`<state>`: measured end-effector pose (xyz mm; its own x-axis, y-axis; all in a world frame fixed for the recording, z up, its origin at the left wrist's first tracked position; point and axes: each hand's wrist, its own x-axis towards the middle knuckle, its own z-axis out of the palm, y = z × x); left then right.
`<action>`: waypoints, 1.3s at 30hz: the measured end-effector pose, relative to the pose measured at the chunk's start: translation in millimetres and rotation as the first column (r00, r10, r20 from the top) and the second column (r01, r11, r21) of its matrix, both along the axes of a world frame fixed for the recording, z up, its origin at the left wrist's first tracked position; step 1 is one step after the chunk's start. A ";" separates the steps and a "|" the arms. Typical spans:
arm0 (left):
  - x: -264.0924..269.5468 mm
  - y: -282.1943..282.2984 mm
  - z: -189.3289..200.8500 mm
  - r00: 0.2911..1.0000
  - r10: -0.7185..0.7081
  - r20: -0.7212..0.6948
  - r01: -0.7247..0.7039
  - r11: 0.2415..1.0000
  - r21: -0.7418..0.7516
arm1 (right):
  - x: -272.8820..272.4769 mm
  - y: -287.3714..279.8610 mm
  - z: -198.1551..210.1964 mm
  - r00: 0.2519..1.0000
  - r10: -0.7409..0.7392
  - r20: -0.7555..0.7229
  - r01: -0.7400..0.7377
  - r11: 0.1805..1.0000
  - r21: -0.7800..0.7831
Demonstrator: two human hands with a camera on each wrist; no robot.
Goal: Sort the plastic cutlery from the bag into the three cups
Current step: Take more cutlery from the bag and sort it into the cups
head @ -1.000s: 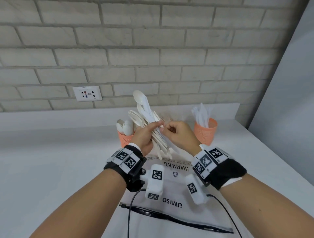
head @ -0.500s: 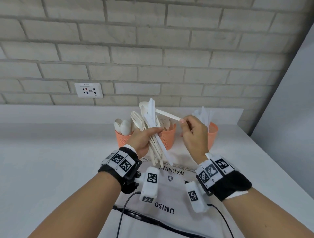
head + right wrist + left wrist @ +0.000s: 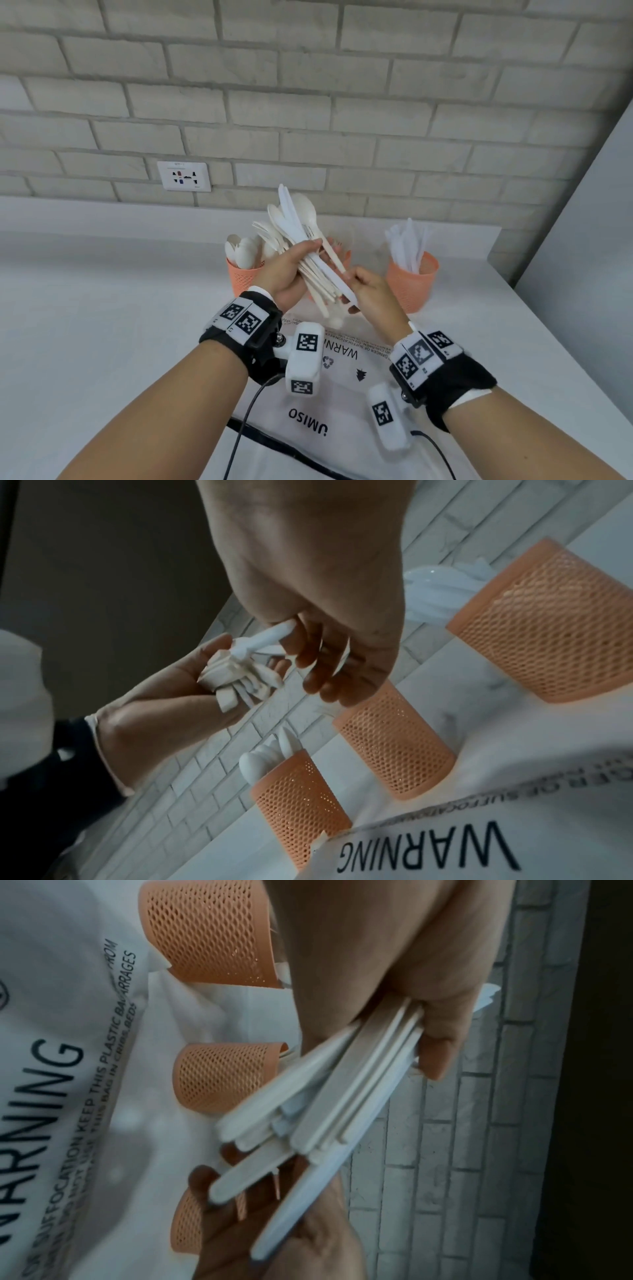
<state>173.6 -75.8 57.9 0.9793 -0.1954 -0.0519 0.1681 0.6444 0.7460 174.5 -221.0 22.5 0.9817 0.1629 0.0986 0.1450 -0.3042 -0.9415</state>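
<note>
My left hand (image 3: 317, 248) grips a fanned bundle of white plastic cutlery (image 3: 310, 270) above the bag, handles pointing down (image 3: 342, 1085). My right hand (image 3: 347, 277) pinches the handle end of one spoon (image 3: 306, 209) whose bowl stands up beside the bundle; that handle (image 3: 274, 634) shows between its fingers. Three orange mesh cups stand behind: the left cup (image 3: 245, 279) holds spoons, the middle cup (image 3: 346, 257) is mostly hidden by my hands, the right cup (image 3: 411, 282) holds knives.
The flat white bag (image 3: 342, 394) with black WARNING print lies on the white counter (image 3: 102, 325) under my wrists. A brick wall with a socket (image 3: 184, 176) is behind the cups. A grey panel (image 3: 582, 257) closes the right side.
My right hand, which held the spoon out sideways to the right half a second ago, has come down to the bundle's lower end; the spoon now stands upright along the bundle.
</note>
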 end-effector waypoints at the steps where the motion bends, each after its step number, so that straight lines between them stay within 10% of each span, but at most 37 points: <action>1: -0.7 -0.7 -0.1 1.000 -0.007 -0.020 0.007 1.000 -0.015 | 0.1 -0.9 0.8 0.997 0.028 -0.068 -0.027 1.000 0.013; 5: 1.7 -4.9 -5.4 0.999 -0.007 -0.037 0.009 0.998 0.058 | -1.6 -2.2 4.1 0.961 0.152 -0.233 -0.148 0.988 0.034; 12: 11.2 -13.7 -13.1 0.998 0.034 -0.050 -0.029 0.996 0.081 | -1.3 4.4 6.5 0.855 0.076 0.514 0.038 0.977 -0.208; 21: 8.3 -19.8 -17.7 0.998 0.046 0.044 -0.050 0.994 0.100 | 4.9 0.1 19.5 0.965 0.108 0.240 -0.053 0.973 -0.223; 25: 16.8 -10.1 -25.1 0.991 0.121 -0.055 -0.111 0.981 0.160 | 9.9 -6.1 29.9 0.948 -0.125 0.294 0.157 0.984 -0.089; 28: 18.1 -12.6 -26.6 0.989 0.129 -0.074 -0.113 0.974 0.194 | 6.5 4.0 44.7 0.939 -0.039 0.341 0.041 0.999 0.003; 39: 4.0 -33.9 -28.3 0.973 0.196 0.124 -0.226 0.919 0.324 | 18.7 28.3 46.8 0.936 -0.048 0.350 0.136 0.963 -0.232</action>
